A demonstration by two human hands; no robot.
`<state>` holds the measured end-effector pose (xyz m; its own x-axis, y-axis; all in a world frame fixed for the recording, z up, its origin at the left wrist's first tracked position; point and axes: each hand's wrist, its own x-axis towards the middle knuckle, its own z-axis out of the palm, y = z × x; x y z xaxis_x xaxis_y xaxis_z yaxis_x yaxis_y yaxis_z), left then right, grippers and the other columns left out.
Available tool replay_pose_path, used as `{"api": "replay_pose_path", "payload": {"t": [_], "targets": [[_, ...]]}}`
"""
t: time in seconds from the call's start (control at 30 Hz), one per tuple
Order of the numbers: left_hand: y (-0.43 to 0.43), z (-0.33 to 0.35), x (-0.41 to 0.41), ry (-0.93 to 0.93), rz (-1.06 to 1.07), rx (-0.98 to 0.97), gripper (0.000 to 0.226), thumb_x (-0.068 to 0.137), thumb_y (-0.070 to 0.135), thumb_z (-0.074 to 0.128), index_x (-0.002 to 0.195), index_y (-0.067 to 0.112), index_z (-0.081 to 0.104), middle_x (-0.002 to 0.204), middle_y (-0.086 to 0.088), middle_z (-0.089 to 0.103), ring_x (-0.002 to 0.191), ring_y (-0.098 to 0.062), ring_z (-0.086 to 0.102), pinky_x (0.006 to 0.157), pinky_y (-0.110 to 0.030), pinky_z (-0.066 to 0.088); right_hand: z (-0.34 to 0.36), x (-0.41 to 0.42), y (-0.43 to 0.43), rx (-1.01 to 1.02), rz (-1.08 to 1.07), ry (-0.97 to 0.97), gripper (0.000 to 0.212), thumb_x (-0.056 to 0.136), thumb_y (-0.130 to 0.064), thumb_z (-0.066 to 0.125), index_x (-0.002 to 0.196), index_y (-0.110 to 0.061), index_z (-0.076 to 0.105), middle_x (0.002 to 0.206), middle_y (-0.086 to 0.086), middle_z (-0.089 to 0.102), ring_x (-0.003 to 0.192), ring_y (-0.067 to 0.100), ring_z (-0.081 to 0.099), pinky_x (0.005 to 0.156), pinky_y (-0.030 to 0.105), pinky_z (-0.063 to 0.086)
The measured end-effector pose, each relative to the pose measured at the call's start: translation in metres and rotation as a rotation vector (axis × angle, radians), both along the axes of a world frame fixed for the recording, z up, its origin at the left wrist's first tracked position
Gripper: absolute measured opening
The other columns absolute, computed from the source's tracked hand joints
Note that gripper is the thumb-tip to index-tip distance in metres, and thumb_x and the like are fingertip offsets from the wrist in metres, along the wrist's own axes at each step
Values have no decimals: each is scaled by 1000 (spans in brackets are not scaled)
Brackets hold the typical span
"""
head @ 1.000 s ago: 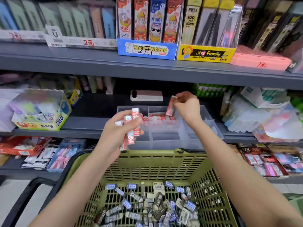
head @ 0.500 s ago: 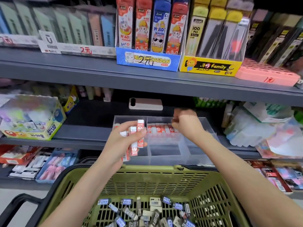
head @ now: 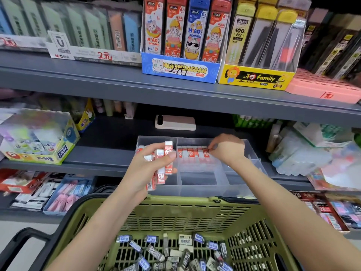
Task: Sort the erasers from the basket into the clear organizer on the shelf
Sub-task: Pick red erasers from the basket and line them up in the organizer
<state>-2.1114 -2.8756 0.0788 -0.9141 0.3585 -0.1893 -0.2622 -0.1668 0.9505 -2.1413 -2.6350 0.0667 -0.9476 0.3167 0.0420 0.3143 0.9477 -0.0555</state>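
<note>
A clear organizer (head: 203, 178) with several compartments sits on the middle shelf. A row of red-and-white erasers (head: 192, 153) stands in its back middle compartment. My right hand (head: 227, 149) reaches into that compartment, fingertips pinching the rightmost eraser of the row. My left hand (head: 145, 171) hovers in front of the organizer's left side, holding a bunch of red-and-white erasers (head: 163, 165) upright. Below, the green basket (head: 183, 214) holds several loose blue, black and white erasers (head: 175, 253).
A pink phone-like device (head: 175, 122) lies on the shelf behind the organizer. A glue box (head: 39, 137) stands left, plastic-wrapped packs (head: 304, 153) right. The upper shelf (head: 117, 83) overhangs with pencil-lead display boxes. The basket's black handle (head: 21, 243) is at lower left.
My right hand carried one red eraser down from above the organizer into the back middle compartment, at the row's right end. The left hand stayed in place with its bunch.
</note>
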Motion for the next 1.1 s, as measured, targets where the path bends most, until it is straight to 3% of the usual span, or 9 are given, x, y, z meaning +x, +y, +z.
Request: {"api": "replay_pose_path", "payload": {"t": [0.13,0.23,0.3,0.4,0.5,0.6,0.73,0.87,1.1], "targets": [[-3,0,-2,1,-16,11,63,53,41,81,112,27,65,98,-2,74,82,-27,73,51,-24,52,13,15,-14,-65,-17,234,16,84,-23,59,90,-29,73,100,0,67,99,23,58,76,27,42],[-2,-2,-2,20,-21,-8,63,49,42,84,104,20,64,91,-4,75,80,-29,73,50,-24,52,37,36,-44,-888,179,269,9,85,-31,66,82,-25,73,79,-8,71,75,3,62,66,23,47],[-1,-4,-3,53,-33,-30,54,49,36,87,90,17,59,85,-6,74,76,-31,72,52,-26,53,47,46,-64,-1206,267,135,6,82,-28,70,81,-22,72,70,-5,71,64,2,61,55,19,47],[1,-5,-4,164,-77,-92,39,57,29,89,80,17,59,86,-8,70,76,-29,72,65,-36,58,48,48,-76,-1248,293,45,9,79,-16,73,84,-8,72,68,4,69,60,8,60,51,20,46],[0,-2,-7,164,-35,-89,38,58,37,82,81,17,60,82,-7,73,74,-29,72,56,-28,50,52,35,-63,-1362,182,171,7,81,-10,70,75,-8,71,59,2,65,52,8,56,47,16,45],[-7,4,-14,86,118,-36,35,63,40,75,83,15,60,81,-7,72,69,-24,72,51,-23,52,48,9,-38,-1218,-72,408,15,82,-11,70,70,-3,66,48,0,57,41,9,48,44,17,43],[-11,7,-21,-144,208,47,29,84,41,64,86,12,58,65,-4,68,52,-15,66,41,-21,48,27,-13,-45,-843,-41,141,14,82,-13,66,72,-3,66,46,1,56,37,12,52,39,16,38],[-10,6,-22,-400,264,212,34,89,40,60,83,7,59,59,-7,63,47,-17,62,42,-21,50,20,-25,-64,-656,-17,-11,20,81,-18,59,71,-5,69,65,13,69,63,26,69,65,29,57],[-10,4,-25,-385,244,175,37,92,45,55,78,11,59,58,-5,60,46,-14,58,43,-21,48,8,-22,-72,-615,-46,50,32,87,-31,62,83,0,72,71,11,67,67,21,64,73,29,53]]}}
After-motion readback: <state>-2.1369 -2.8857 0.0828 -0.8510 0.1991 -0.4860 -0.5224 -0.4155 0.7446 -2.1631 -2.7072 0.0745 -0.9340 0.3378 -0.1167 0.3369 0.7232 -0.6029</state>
